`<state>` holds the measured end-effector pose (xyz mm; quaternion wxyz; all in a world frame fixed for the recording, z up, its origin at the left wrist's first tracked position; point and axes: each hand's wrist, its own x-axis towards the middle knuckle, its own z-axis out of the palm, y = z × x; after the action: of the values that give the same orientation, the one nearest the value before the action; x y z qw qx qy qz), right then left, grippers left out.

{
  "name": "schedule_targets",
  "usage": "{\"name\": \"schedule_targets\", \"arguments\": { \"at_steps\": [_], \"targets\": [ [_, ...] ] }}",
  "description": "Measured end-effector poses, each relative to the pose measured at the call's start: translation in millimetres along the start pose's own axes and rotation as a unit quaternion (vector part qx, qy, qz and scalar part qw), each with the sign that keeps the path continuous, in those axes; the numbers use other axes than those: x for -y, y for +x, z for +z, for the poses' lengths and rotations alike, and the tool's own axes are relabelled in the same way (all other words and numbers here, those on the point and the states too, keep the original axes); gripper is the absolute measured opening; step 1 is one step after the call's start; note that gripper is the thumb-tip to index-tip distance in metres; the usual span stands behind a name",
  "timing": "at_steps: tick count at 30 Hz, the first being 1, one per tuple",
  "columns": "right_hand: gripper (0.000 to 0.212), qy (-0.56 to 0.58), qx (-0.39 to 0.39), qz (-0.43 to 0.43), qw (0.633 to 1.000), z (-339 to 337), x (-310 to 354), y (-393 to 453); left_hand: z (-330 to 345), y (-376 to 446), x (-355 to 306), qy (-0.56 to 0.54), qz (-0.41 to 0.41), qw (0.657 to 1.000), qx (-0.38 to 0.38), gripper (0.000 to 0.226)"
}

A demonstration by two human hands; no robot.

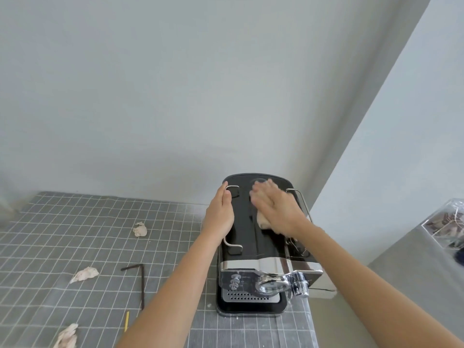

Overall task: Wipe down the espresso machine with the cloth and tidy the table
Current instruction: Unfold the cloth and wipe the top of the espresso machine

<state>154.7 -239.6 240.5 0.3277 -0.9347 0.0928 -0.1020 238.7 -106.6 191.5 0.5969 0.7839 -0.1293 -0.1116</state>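
Observation:
A black and chrome espresso machine (251, 249) stands at the right end of the table, close to the wall. My left hand (222, 212) lies flat against the left edge of its glossy black top, fingers together, holding nothing. My right hand (275, 205) presses a pale beige cloth (262, 221) onto the top, fingers spread and blurred with motion. Most of the cloth is hidden under the palm. The chrome front with its knobs and the perforated drip tray (248, 296) face me.
A grey checked tablecloth (50, 222) covers the table. On it lie three crumpled tissue scraps (140, 229) (84, 274) (66, 337), a bent black straw (141, 282) and a short yellow stick (126, 321). A clear plastic box (449, 224) sits on a grey surface at right.

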Motion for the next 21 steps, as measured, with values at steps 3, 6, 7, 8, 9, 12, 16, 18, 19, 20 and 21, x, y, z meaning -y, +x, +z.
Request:
{"name": "schedule_targets", "arguments": {
  "at_steps": [3, 6, 7, 8, 9, 12, 16, 18, 19, 20, 21],
  "targets": [
    [0.047, -0.043, 0.011, 0.032, 0.999, 10.0, 3.9, 29.7, -0.6, 0.1, -0.3, -0.005, -0.001, 1.0, -0.002, 0.043],
    [0.043, -0.058, 0.064, -0.036, 0.996, 12.1, 11.9, -3.3, -0.7, -1.0, 0.6, -0.002, 0.002, 1.0, -0.004, 0.043],
    [0.043, -0.055, 0.077, -0.069, 0.993, 9.8, 12.8, -21.4, -0.4, -0.7, 0.7, 0.003, 0.001, 1.0, -0.004, 0.043],
    [0.043, -0.044, 0.087, -0.093, 0.991, 7.3, 10.6, -38.7, 0.0, -0.6, 0.4, 0.008, -0.001, 1.0, -0.004, 0.044],
    [0.045, -0.029, 0.095, -0.107, 0.989, 3.8, 6.3, -51.9, 0.4, -0.5, 0.7, 0.008, -0.002, 1.0, -0.003, 0.044],
    [0.049, -0.007, 0.093, -0.085, 0.992, -8.7, -7.4, -52.2, 1.0, -1.2, -0.2, 0.009, 0.0, 1.0, -0.002, 0.044],
    [0.049, -0.011, 0.024, 0.014, 1.0, -5.8, -5.3, -0.3, 0.0, 0.9, -0.7, 0.026, 0.001, 1.0, -0.004, 0.044],
    [0.047, -0.037, 0.011, 0.03, 0.999, 2.6, 0.8, 18.9, -0.4, 1.5, -0.6, 0.032, 0.001, 0.999, -0.006, 0.044],
    [0.046, -0.066, 0.021, 0.015, 0.997, 6.4, 7.1, 19.9, -0.6, 1.5, -0.2, 0.035, 0.001, 0.999, -0.007, 0.044],
    [0.046, -0.096, 0.037, -0.009, 0.995, 10.6, 12.6, 16.0, -1.1, 1.2, -0.1, 0.038, 0.001, 0.999, -0.008, 0.045],
    [0.045, -0.119, 0.054, -0.041, 0.991, 13.9, 16.9, 7.2, -1.2, 1.5, 0.0, 0.041, 0.003, 0.999, -0.008, 0.045]
  ]
}}
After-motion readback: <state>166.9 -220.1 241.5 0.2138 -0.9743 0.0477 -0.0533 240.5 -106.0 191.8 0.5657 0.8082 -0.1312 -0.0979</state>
